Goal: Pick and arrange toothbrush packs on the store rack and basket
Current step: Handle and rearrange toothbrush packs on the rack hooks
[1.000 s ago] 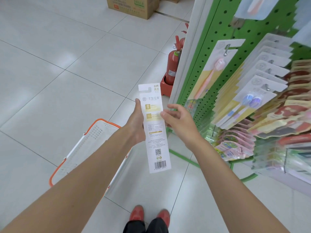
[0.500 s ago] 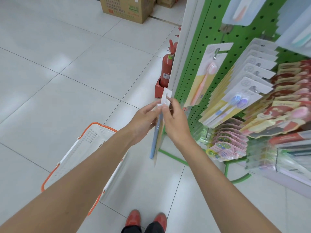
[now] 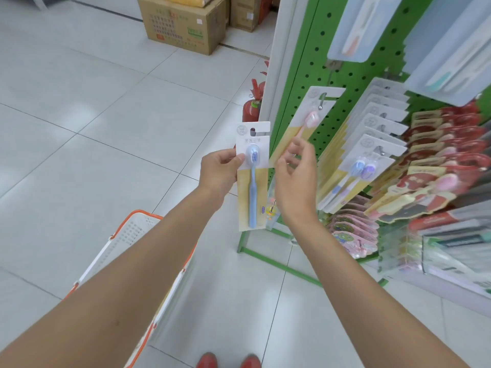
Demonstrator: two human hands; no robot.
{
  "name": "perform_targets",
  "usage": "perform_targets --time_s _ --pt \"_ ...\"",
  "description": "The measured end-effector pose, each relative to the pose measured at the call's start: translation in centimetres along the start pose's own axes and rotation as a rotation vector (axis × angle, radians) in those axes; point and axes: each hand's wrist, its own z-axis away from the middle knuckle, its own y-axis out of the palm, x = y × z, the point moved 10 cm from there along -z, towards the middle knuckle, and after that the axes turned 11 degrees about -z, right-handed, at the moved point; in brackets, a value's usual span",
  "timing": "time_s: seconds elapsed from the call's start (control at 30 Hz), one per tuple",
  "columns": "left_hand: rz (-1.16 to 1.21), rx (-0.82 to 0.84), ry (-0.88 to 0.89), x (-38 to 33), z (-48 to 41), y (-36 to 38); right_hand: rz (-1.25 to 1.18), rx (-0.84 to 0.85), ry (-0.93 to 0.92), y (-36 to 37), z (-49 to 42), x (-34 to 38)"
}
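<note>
left hand pinches blue toothbrush pack by its left edge, upright beside rack, right hand loose-fingered beside it holding nothing; one-sided pinch could slip, or hang hole miss hook

Floor: smooth, glossy, reflective tile. Box, upper centre: matt brown cardboard. Rack panel, upper right: green-painted, perforated. Toothbrush pack, centre: matt card under a clear glossy plastic blister. Basket, lower left: perforated white plastic with an orange rim.
</note>
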Motion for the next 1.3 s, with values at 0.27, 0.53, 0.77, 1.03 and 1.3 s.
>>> perform_targets --time_s 0.27,0.53,0.77,1.03,1.3 --pt "-0.091 -0.092 0.142 -3.4 -3.3 -0.9 0.185 -0.139 -0.362 -5.0 -2.4 7.7" --pt "-0.094 -0.053 0.196 -8.3 -6.4 2.4 0.676 0.097 -0.450 -3.6 -5.3 9.7" --pt "-0.124 0.069 0.228 -11.3 -7.3 5.0 0.754 -0.034 -0.528 -4.9 -7.2 9.5" --pt "-0.135 0.163 0.203 -11.2 -7.8 6.2 0.498 0.104 -0.361 -5.6 -8.8 9.5" --pt "-0.087 0.242 0.182 -10.1 -7.6 7.2 0.408 0.172 -0.294 -5.6 -7.9 9.1"
